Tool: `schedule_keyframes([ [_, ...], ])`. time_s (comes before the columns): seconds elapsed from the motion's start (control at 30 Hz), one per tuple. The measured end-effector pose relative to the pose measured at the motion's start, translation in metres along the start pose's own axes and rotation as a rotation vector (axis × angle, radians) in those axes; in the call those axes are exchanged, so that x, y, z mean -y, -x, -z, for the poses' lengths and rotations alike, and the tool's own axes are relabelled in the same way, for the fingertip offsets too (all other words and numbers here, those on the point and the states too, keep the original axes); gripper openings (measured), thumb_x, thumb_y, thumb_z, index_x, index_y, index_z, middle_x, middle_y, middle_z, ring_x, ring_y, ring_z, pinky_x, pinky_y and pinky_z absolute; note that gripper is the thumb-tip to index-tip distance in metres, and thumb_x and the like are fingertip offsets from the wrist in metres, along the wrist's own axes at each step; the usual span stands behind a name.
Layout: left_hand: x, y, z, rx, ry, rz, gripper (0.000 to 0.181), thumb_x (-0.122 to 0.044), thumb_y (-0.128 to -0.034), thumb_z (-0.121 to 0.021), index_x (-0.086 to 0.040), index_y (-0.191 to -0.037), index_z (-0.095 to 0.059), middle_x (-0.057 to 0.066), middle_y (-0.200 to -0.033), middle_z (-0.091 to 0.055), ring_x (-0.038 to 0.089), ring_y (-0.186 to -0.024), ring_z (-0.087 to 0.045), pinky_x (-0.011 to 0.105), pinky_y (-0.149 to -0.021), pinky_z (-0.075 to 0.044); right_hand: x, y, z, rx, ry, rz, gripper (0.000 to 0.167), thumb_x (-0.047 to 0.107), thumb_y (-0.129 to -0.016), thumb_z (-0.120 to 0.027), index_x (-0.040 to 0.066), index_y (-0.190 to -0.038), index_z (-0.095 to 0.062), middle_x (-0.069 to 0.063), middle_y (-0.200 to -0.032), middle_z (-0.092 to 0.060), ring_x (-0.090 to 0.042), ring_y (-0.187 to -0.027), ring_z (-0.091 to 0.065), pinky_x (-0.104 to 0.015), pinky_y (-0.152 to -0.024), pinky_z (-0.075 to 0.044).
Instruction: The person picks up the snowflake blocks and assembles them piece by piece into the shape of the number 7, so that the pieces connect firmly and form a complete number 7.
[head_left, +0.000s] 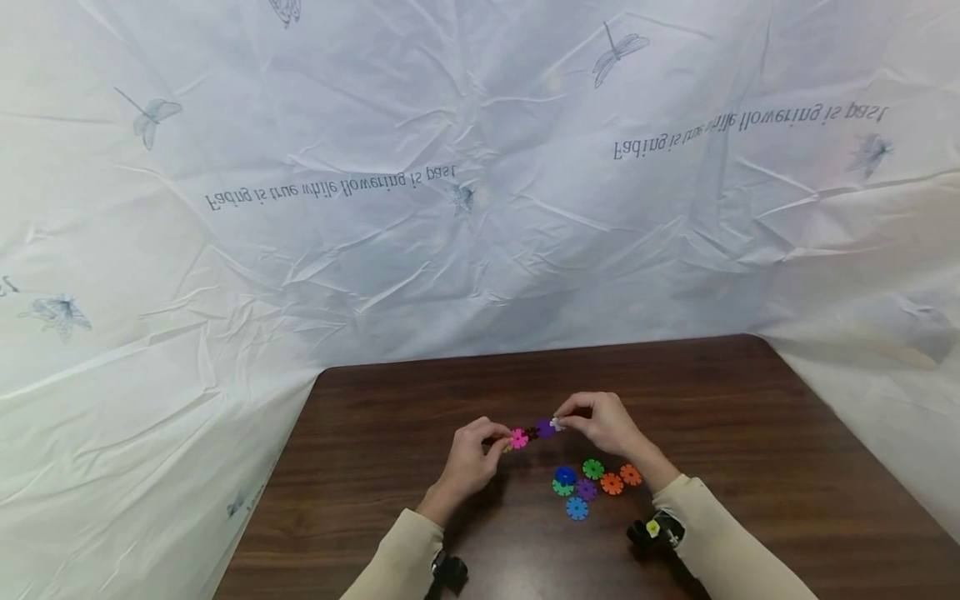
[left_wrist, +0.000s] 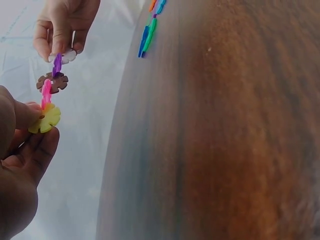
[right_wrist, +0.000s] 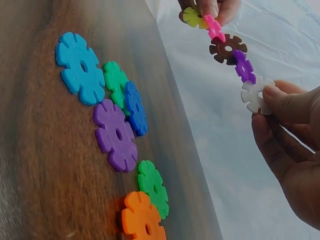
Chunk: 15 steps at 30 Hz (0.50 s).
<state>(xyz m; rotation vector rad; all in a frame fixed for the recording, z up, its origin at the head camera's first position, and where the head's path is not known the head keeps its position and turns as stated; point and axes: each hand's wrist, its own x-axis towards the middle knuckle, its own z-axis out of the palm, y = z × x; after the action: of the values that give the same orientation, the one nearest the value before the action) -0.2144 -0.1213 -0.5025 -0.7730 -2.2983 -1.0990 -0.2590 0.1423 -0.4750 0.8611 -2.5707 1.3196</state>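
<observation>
Printed sheeting around a wood-grain table suggests a screened-off workspace.

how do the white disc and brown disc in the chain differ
The white disc is pinched by the right hand; the brown disc is untouched. The white disc joins only the raised purple disc; the brown disc joins that and the pink disc. Both are notched, with a center hole.

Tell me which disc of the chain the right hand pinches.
The white disc, at one end; the left hand pinches the yellow disc at the other, with three between.
</observation>
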Motion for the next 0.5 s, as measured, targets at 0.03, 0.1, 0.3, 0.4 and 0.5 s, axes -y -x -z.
schedule_keyframes([
  [0.03,0.0005,0.0000,-0.0001,-0.003,0.000,0.001,0.008,-0.002,-0.0859,-0.072,-0.010,-0.089,-0.073,-0.003,-0.078,-0.062,0.003,-0.067,-0.058,0.015,-0.062,-0.051,0.0000,0.0001,-0.0009,-0.005,0.000,0.000,0.010,0.015,-0.087,-0.073,0.026,-0.089,-0.074,0.008,-0.087,-0.072,-0.011,-0.074,-0.066,-0.024,-0.061,-0.052],
  [0.1,0.0015,-0.0002,-0.0006,-0.018,-0.001,-0.005,0.008,-0.002,-0.0853,-0.073,-0.009,-0.089,-0.073,-0.002,-0.078,-0.061,0.003,-0.066,-0.058,0.015,-0.062,-0.051,-0.0001,0.0000,-0.0029,-0.017,0.005,0.001,0.011,0.015,-0.087,-0.073,0.025,-0.088,-0.074,0.008,-0.087,-0.072,-0.010,-0.073,-0.065,-0.023,-0.061,-0.051],
  [0.3,0.0008,-0.0017,-0.0009,-0.049,-0.007,-0.024,0.008,0.000,-0.0838,-0.074,-0.008,-0.087,-0.073,0.000,-0.076,-0.061,0.006,-0.065,-0.059,0.016,-0.061,-0.051,0.0019,-0.0014,-0.0076,-0.049,-0.022,0.006,0.013,0.012,-0.088,-0.071,0.025,-0.087,-0.073,0.007,-0.086,-0.071,-0.018,-0.072,-0.067,-0.024,-0.059,-0.051],
  [0.4,-0.0003,-0.0027,-0.0004,-0.054,-0.006,-0.023,0.009,0.001,-0.0829,-0.074,-0.007,-0.086,-0.073,0.000,-0.076,-0.062,0.007,-0.066,-0.060,0.016,-0.061,-0.052,0.0026,-0.0016,-0.0086,-0.061,-0.025,0.014,0.014,0.011,-0.088,-0.071,0.025,-0.087,-0.073,0.007,-0.086,-0.071,-0.012,-0.071,-0.066,-0.025,-0.058,-0.051],
  [0.5,-0.0013,-0.0024,0.0006,-0.055,-0.005,-0.020,0.010,0.002,-0.0826,-0.074,-0.008,-0.085,-0.073,0.001,-0.077,-0.062,0.008,-0.066,-0.061,0.017,-0.062,-0.052,0.0029,-0.0011,-0.0090,-0.058,-0.029,0.012,0.013,0.011,-0.088,-0.071,0.024,-0.088,-0.073,0.007,-0.086,-0.071,-0.009,-0.071,-0.066,-0.025,-0.059,-0.051],
])
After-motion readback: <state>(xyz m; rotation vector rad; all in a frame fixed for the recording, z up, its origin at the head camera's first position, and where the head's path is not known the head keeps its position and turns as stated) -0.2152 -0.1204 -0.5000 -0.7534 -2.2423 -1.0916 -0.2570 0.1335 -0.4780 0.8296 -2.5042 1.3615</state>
